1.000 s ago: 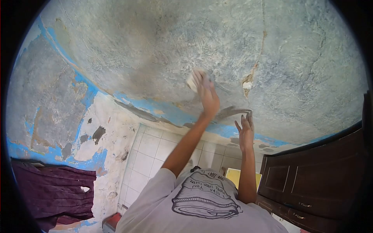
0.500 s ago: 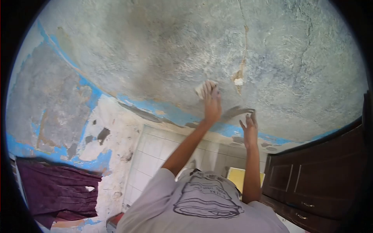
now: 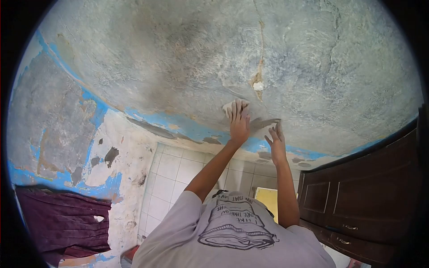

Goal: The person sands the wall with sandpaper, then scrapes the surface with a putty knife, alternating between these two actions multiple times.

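My left hand (image 3: 240, 121) presses a pale, folded pad (image 3: 230, 107) flat against the rough grey plastered surface (image 3: 192, 67), its fingers spread over the pad. What the pad is made of cannot be told. To the right, my right hand (image 3: 276, 139) has its fingers apart and holds nothing; its fingertips are at the same surface, beside a dark shadow. Above the hands, a thin crack runs down to a chipped spot with a white patch (image 3: 258, 85). Flaking blue paint (image 3: 196, 130) lines the surface's lower edge.
Dark brown cabinets (image 3: 371, 192) with metal handles stand at the right. A purple curtain (image 3: 67, 221) hangs at the lower left, below a patchy wall (image 3: 49, 116). White tiles (image 3: 170, 174) and a yellow panel (image 3: 267, 199) show behind my arms.
The view has shifted slightly. Relative to the white patch, my left hand and the pad have moved right and down across the plaster. My right hand stays near the same place.
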Tool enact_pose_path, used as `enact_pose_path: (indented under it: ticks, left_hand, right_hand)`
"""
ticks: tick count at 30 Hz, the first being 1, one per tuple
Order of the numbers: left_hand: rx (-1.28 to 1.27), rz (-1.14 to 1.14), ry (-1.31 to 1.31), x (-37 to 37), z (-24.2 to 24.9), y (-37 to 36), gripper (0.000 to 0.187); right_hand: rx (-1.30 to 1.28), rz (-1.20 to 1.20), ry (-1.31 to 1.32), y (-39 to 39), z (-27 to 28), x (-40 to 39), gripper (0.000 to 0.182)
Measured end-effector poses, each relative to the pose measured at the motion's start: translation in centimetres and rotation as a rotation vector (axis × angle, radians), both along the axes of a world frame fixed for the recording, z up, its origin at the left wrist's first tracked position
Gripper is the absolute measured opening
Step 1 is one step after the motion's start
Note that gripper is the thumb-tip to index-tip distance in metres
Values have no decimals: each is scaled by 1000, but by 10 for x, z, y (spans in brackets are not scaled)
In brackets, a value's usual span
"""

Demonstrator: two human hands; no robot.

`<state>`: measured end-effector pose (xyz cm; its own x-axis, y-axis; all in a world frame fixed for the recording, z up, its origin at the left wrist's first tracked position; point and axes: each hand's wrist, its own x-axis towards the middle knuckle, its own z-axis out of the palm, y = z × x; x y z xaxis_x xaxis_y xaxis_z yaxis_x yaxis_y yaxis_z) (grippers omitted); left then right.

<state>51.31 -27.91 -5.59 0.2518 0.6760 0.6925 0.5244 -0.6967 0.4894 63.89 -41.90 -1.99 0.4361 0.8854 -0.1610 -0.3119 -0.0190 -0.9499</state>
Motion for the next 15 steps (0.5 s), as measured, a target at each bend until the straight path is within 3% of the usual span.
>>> enact_pose_path:
  ticks: [2,3,6,8,11,13,15]
  left_hand:
    - [-65,-23,55,-3,-17,-5,54]
    - [-14,16,44,-2,-1,3,54]
    - [182,148,-25,-1,111,28,53]
    - [256,99,-195,2,156,35,53]
    - [195,147,-172,18,122,21,50]
    - [46,109,-76,22,36,3,48]
    - [-68,62,19,10,-11,-5,53]
  right_hand:
    - [-23,13,-21,-11,-2,11,70]
    - [-18,7,-25,-17,-1,17,70]
    - [1,-40,-5,-30,-4,29,69]
    - [-4,-79,38,-33,-3,27,68]
    - [14,-83,71,-34,-18,17,68]
    - [10,-89,76,-38,-23,6,72]
    - [4,-99,62,-45,-28,2,74]
